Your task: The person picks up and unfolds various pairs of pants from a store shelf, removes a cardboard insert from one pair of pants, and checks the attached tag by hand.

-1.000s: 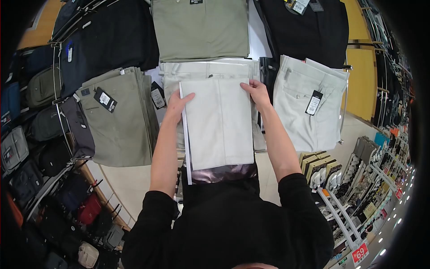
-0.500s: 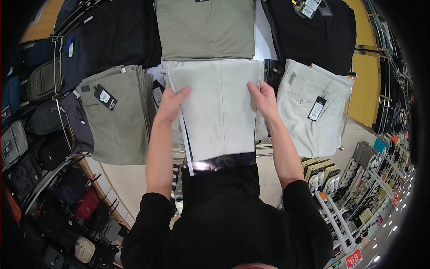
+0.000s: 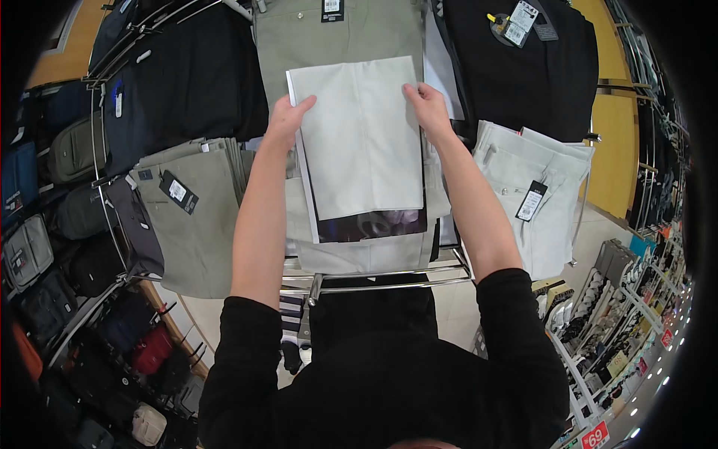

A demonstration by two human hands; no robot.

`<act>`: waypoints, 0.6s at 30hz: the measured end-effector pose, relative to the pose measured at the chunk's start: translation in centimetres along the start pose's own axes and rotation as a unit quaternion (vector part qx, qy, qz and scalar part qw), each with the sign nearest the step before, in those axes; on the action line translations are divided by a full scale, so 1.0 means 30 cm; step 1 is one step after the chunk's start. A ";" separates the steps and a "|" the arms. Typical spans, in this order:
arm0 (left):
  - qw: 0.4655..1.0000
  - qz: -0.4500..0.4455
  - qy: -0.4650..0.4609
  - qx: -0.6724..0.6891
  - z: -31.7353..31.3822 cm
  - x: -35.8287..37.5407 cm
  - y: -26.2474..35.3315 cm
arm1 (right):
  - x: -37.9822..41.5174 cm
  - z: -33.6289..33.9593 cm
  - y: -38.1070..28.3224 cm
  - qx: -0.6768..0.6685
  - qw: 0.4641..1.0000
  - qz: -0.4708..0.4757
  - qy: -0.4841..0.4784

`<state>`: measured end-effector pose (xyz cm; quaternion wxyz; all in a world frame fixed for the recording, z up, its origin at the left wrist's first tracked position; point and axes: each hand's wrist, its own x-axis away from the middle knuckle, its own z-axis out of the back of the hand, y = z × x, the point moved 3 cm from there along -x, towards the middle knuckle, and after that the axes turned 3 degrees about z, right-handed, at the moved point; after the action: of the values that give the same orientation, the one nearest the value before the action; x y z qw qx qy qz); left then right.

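Pale grey folded trousers hang between my two hands, with a dark glossy sheet showing below their lower edge and a white edge along the left. My left hand grips the left side near the top, thumb on the front. The upper right side is pinched by my right hand, thumb also in front. Behind and below lies another light folded pair on the rack. Olive-green trousers with a black tag lie just beyond.
Khaki trousers lie at left and light grey trousers at right. Black trousers are at the upper right. A chrome rail crosses in front of me. Bags stand at lower left.
Both hands have moved up and away from my body with the pale trousers. The light pair beneath and more of the chrome rail now show.
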<state>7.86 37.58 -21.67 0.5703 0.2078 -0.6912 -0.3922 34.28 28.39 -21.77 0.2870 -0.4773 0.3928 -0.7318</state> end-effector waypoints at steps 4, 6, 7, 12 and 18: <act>0.998 0.055 0.024 0.001 0.030 -0.084 -0.071 | -0.020 -0.012 0.087 0.063 0.993 0.065 0.079; 0.999 0.034 0.032 0.016 0.027 -0.083 -0.083 | 0.115 0.027 0.082 0.143 0.942 0.242 0.181; 0.999 0.006 0.041 0.028 0.029 -0.079 -0.075 | 0.187 0.041 0.099 0.183 0.942 0.238 0.150; 0.982 -0.093 0.154 -0.057 0.004 0.054 -0.057 | 0.428 0.058 0.232 0.266 0.940 0.215 0.008; 0.986 -0.031 0.119 -0.108 0.006 0.106 -0.061 | 0.374 0.081 0.242 0.289 0.913 0.259 -0.126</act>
<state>6.57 34.18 -21.10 0.6551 0.2119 -0.5650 -0.4546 32.59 14.91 -22.03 0.6392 -0.3431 0.2345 -0.6471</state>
